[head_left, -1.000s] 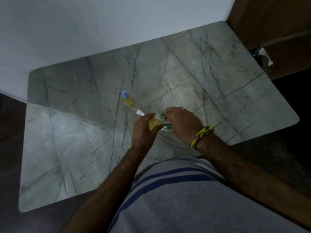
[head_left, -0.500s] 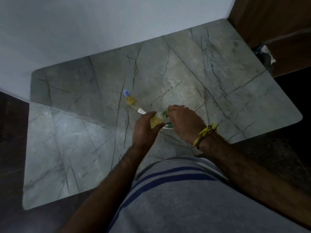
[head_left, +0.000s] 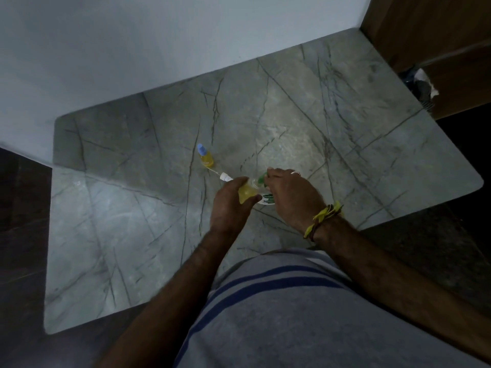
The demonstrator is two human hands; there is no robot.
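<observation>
Head view: a grey veined marble table (head_left: pixel 345 128) (dimly lit) meets a pale wall (head_left: pixel 159 49) at 12 o'clock, with a wooden panel (head_left: pixel 438 35) at 2. Near centre, the left hand (head_left: pixel 229 205) grips the yellow bottle (head_left: pixel 247 193); the right hand (head_left: pixel 292 197) pinches its green cap (head_left: pixel 261 178). A blue-capped bottle (head_left: pixel 206 156) stands at 11.

Yellow, green and blue against a grey-green counter (head_left: pixel 345 115) veined in dark lines.
The clear bottle (head_left: pixel 245 193) in the left hand (head_left: pixel 229 205) shows yellow liquid; the container (head_left: pixel 268 200) in the right hand (head_left: pixel 292 197) carries a green top and a white label printed green. The small bottle (head_left: pixel 206 157) is yellow with a blue cap. The wristband (head_left: pixel 322 217) is yellow and dark brown, the shirt (head_left: pixel 292 320) grey with navy stripes.
</observation>
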